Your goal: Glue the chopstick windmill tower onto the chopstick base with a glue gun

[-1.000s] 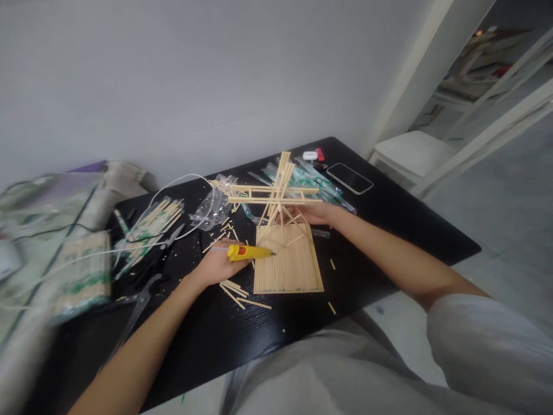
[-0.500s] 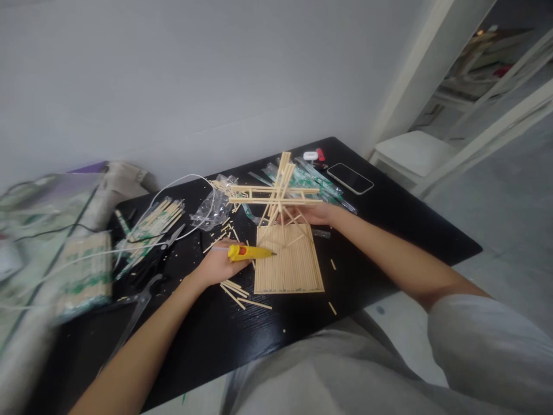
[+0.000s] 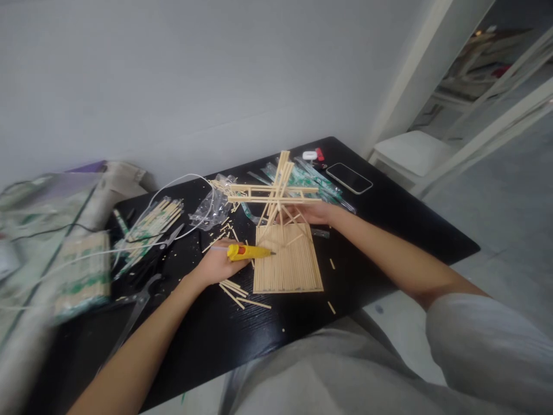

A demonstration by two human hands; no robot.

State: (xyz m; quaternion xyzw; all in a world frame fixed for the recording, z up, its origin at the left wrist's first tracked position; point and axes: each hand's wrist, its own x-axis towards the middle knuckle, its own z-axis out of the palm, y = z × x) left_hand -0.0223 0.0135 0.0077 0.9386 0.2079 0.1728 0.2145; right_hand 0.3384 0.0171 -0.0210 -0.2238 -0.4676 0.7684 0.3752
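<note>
My left hand point(image 3: 217, 265) is closed around a yellow hot glue gun point(image 3: 248, 252), its dark nozzle pointing right over a square mat of wooden sticks point(image 3: 287, 268). At the mat's far edge stands a windmill model point(image 3: 279, 195) built of thin wooden sticks, with crossed ladder-like blades on slanting legs. My right hand point(image 3: 314, 213) reaches behind the model from the right and holds it by the legs below the blades; its fingertips are partly hidden by the sticks. Several loose cut sticks point(image 3: 233, 291) lie on the table just beyond the glue gun hand's near side.
On the black table point(image 3: 406, 230) are a phone point(image 3: 349, 178), a white case point(image 3: 310, 155), green-printed wrappers point(image 3: 332, 190) and clear plastic point(image 3: 209, 207). To the left lie wrapped chopsticks point(image 3: 153, 230), pliers point(image 3: 138, 302) and a white cable point(image 3: 173, 181). A white stool point(image 3: 412, 153) stands beyond.
</note>
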